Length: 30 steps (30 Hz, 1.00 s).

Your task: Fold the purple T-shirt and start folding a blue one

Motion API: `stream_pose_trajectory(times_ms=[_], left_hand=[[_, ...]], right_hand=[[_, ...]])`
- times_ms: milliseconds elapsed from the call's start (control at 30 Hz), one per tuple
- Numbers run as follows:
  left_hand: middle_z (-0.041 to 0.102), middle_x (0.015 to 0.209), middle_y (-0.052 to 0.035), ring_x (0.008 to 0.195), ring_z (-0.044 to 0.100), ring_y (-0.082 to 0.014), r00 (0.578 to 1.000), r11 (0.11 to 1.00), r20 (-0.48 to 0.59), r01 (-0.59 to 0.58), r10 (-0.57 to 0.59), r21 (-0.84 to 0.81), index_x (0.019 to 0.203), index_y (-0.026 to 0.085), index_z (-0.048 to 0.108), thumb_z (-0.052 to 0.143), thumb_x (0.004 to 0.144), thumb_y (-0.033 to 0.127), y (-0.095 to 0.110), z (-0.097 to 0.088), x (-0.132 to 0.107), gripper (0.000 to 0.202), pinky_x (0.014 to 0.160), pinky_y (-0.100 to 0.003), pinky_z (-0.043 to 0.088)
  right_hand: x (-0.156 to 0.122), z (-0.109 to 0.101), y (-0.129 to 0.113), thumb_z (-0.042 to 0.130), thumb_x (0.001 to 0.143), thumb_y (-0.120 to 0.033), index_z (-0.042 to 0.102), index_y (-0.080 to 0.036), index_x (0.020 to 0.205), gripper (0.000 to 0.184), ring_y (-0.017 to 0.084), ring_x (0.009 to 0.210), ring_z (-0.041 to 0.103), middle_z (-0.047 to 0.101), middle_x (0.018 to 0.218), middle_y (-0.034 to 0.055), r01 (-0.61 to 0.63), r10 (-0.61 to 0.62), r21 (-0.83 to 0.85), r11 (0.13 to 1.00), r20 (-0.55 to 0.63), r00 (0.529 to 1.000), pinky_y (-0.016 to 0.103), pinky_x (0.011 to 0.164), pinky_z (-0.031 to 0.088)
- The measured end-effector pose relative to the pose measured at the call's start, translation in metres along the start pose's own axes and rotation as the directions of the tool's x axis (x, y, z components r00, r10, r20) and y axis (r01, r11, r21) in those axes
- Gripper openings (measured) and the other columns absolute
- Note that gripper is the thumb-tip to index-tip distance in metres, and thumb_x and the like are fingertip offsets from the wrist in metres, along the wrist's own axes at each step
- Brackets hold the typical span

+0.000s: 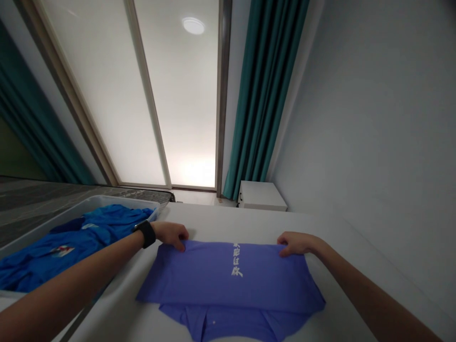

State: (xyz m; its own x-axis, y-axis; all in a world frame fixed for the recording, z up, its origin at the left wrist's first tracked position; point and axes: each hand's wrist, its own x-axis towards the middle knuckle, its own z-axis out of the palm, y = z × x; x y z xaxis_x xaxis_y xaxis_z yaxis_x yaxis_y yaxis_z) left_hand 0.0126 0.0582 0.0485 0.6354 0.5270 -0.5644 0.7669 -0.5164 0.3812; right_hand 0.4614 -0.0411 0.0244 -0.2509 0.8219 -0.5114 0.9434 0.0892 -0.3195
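A purple-blue shirt [228,280] with white characters lies folded on the white table [349,266], its collar toward me at the near edge. My left hand [173,234], with a black watch on the wrist, pinches the far left corner of the folded shirt. At the far right corner my right hand [295,243] grips the cloth with curled fingers. Both hands rest on the table at the shirt's far edge.
A pale plastic bin [39,228] with several bright blue garments [71,242] stands left of the table. A small white cabinet [261,195] sits beyond the table by teal curtains [263,95]. A grey wall runs along the right.
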Motion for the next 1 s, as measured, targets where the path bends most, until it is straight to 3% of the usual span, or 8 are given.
stream_pose_trajectory(times_ms=[133,300,400,533,633,767,867,1000], left_hand=[[0.062,0.068,0.0012,0.064,0.054,-0.016,1.0,1.0,0.005,0.004,-0.003,-0.031,0.075,0.017,0.063,0.064,0.068,0.039,-0.005,-0.004,0.0,0.023,0.056,-0.024,0.039],[0.058,0.067,0.0012,0.063,0.051,-0.0153,0.994,0.997,-0.112,0.016,-0.007,0.076,0.073,0.018,0.058,0.059,0.073,0.041,-0.013,-0.003,0.003,0.023,0.055,-0.025,0.036],[0.058,0.07,0.0009,0.064,0.052,-0.0157,0.992,0.998,-0.124,0.02,-0.011,0.065,0.075,0.018,0.059,0.059,0.074,0.041,-0.016,-0.004,0.004,0.023,0.056,-0.025,0.037],[0.059,0.069,0.0012,0.064,0.054,-0.0156,0.999,1.0,-0.047,0.012,-0.011,0.021,0.076,0.018,0.062,0.06,0.072,0.037,-0.016,-0.011,0.007,0.02,0.056,-0.024,0.038],[0.059,0.065,0.0025,0.062,0.053,-0.0146,0.998,0.997,-0.059,0.012,-0.008,0.076,0.073,0.018,0.062,0.06,0.07,0.033,-0.018,-0.019,0.013,0.015,0.053,-0.023,0.037],[0.059,0.067,0.0015,0.064,0.054,-0.0158,0.984,0.989,-0.18,0.033,-0.007,0.146,0.073,0.018,0.06,0.059,0.072,0.031,-0.027,-0.032,0.018,0.013,0.057,-0.024,0.039],[0.062,0.082,-0.0031,0.077,0.058,-0.0192,0.952,0.983,-0.306,0.055,0.002,0.176,0.08,0.017,0.059,0.055,0.078,0.032,-0.034,-0.044,0.017,0.015,0.069,-0.027,0.043],[0.06,0.097,-0.007,0.089,0.059,-0.0205,0.863,0.966,-0.496,0.036,0.099,0.256,0.086,0.017,0.058,0.046,0.087,0.031,-0.036,-0.059,0.01,0.018,0.082,-0.029,0.044]], right_hand=[[0.004,-0.002,0.01,0.062,0.067,-0.034,0.067,-0.017,0.076,0.019,0.016,0.068,0.053,0.062,0.07,-0.0018,0.0,0.0,-0.009,1.0,0.013,1.0,0.025,0.059,0.035],[0.009,-0.001,0.015,0.056,0.075,-0.035,0.065,-0.016,0.086,0.024,0.021,0.082,0.057,0.067,0.089,0.0065,-0.001,-0.001,-0.019,1.0,-0.104,0.995,0.029,0.07,0.04],[0.01,-0.002,0.016,0.055,0.076,-0.034,0.065,-0.015,0.09,0.025,0.022,0.087,0.058,0.068,0.097,0.0087,0.01,-0.012,-0.015,1.0,-0.125,0.992,0.03,0.075,0.041],[0.012,-0.01,0.017,0.059,0.072,-0.03,0.068,-0.017,0.086,0.021,0.02,0.08,0.06,0.07,0.087,0.0037,0.025,-0.026,-0.01,1.0,-0.054,0.998,0.026,0.067,0.042],[0.017,-0.018,0.019,0.062,0.07,-0.028,0.068,-0.017,0.081,0.017,0.019,0.073,0.06,0.069,0.079,0.0021,0.014,-0.016,-0.033,0.999,-0.05,0.999,0.026,0.062,0.04],[0.021,-0.032,0.022,0.06,0.074,-0.025,0.067,-0.016,0.084,0.015,0.019,0.078,0.061,0.07,0.087,0.0046,-0.005,-0.007,-0.07,0.998,-0.163,0.987,0.025,0.066,0.042],[0.021,-0.043,0.023,0.056,0.081,-0.026,0.064,-0.017,0.087,0.014,0.02,0.084,0.061,0.068,0.093,0.0074,-0.008,-0.022,-0.1,0.995,-0.298,0.954,0.027,0.074,0.043],[0.018,-0.058,0.017,0.045,0.089,-0.024,0.06,-0.015,0.095,0.019,0.023,0.095,0.057,0.064,0.104,0.0126,-0.012,-0.061,-0.146,0.989,-0.487,0.871,0.032,0.086,0.041]])
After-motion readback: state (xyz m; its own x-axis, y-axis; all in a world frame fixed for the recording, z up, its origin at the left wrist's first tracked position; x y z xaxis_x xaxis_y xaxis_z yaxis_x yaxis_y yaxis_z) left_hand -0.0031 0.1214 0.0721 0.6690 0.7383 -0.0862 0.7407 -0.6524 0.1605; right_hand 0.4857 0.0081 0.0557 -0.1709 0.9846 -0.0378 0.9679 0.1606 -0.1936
